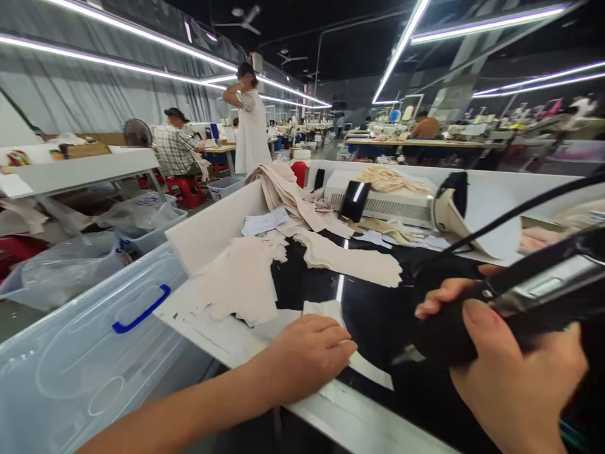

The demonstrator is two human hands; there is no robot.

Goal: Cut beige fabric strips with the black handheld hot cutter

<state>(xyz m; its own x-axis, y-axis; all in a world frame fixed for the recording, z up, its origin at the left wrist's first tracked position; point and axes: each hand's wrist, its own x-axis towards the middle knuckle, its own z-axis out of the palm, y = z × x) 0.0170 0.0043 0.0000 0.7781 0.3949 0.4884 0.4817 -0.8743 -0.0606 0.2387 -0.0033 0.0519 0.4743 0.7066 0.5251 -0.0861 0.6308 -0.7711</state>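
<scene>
My left hand (309, 353) lies palm down at the near edge of the glossy black worktop (378, 315), its fingers curled over a small pale cloth piece (331, 312). My right hand (510, 372) is wrapped round the black handle of a hand-held iron-like tool (534, 290), held above the worktop on the right; a black cable runs up from it. Several cream fabric pieces (241, 277) lie spread to the left, and more cream fabric pieces (350, 258) lie beyond the hands.
A clear plastic bin with a blue handle (94, 353) stands to my left. A white machine (378, 202) and a fabric pile (283, 186) sit at the back of the table. One person stands (250, 126) and another sits (177, 151) farther off.
</scene>
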